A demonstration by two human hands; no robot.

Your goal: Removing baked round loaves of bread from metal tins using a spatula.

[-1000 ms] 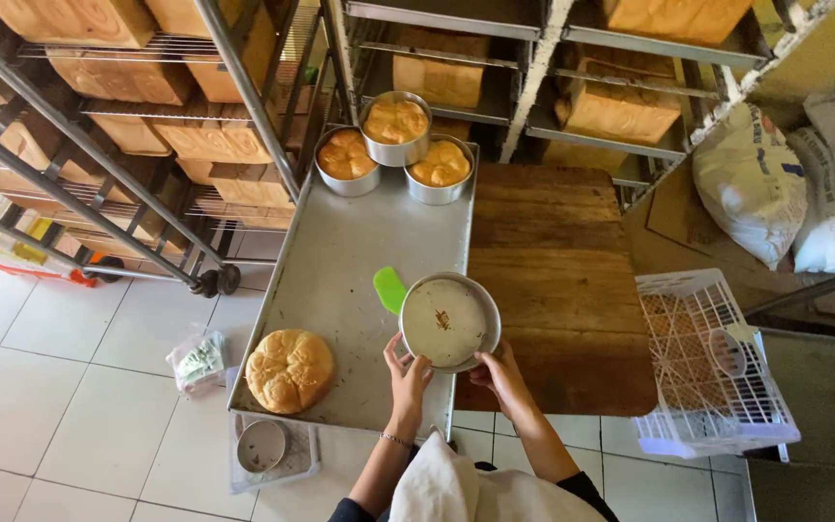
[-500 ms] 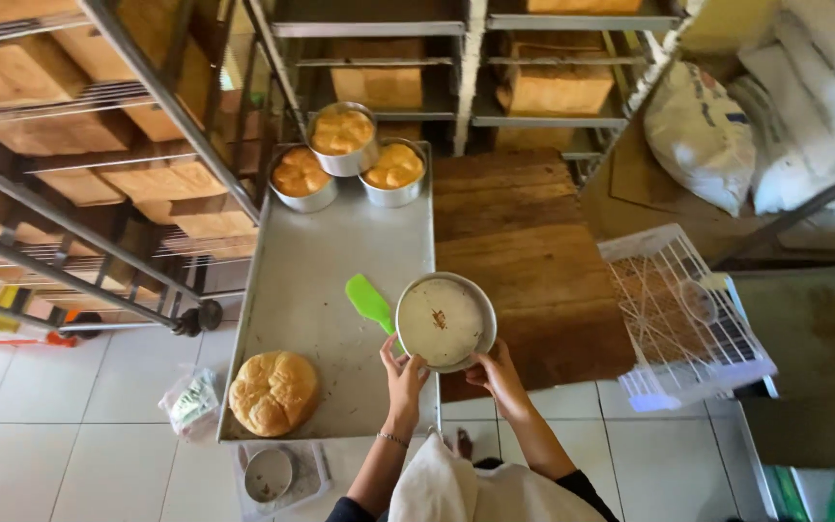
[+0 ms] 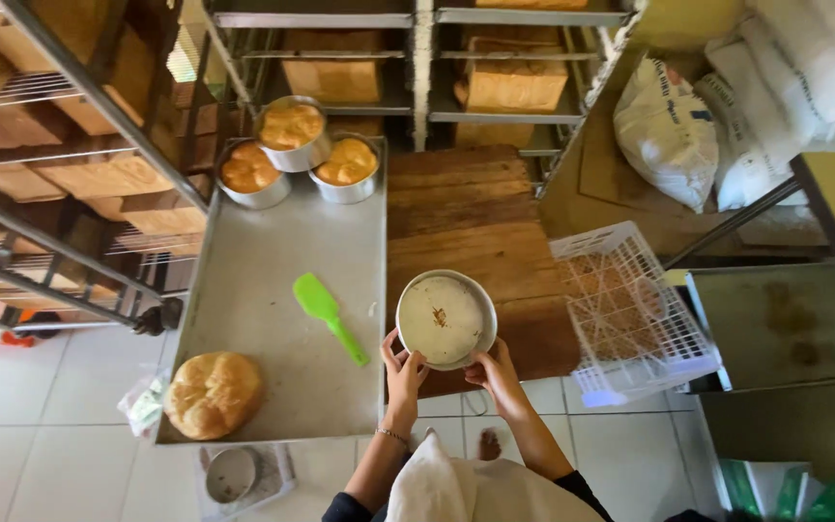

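Observation:
Both hands hold an empty round metal baking tin [image 3: 446, 318] by its near rim, over the wooden table [image 3: 475, 217]. My left hand [image 3: 403, 365] grips the lower left edge and my right hand [image 3: 493, 368] the lower right edge. Crumbs stick to the tin's inside. To the left, a green spatula [image 3: 327, 313] lies on the steel tray table [image 3: 273, 271]. A round golden bread loaf [image 3: 213, 393] sits at that table's near left corner. Three tins with baked bread [image 3: 291, 134] stand at its far end.
A white plastic crate [image 3: 630, 314] leans at the wooden table's right. Racks of wooden boxes [image 3: 70, 174] fill the left and back. White sacks [image 3: 688, 126] lie at the upper right. A small empty tin [image 3: 232, 475] rests on the tiled floor.
The tin has moved right in both hands, from over the steel tray table to over the wooden table. The green spatula, hidden partly behind it before, now lies in full view.

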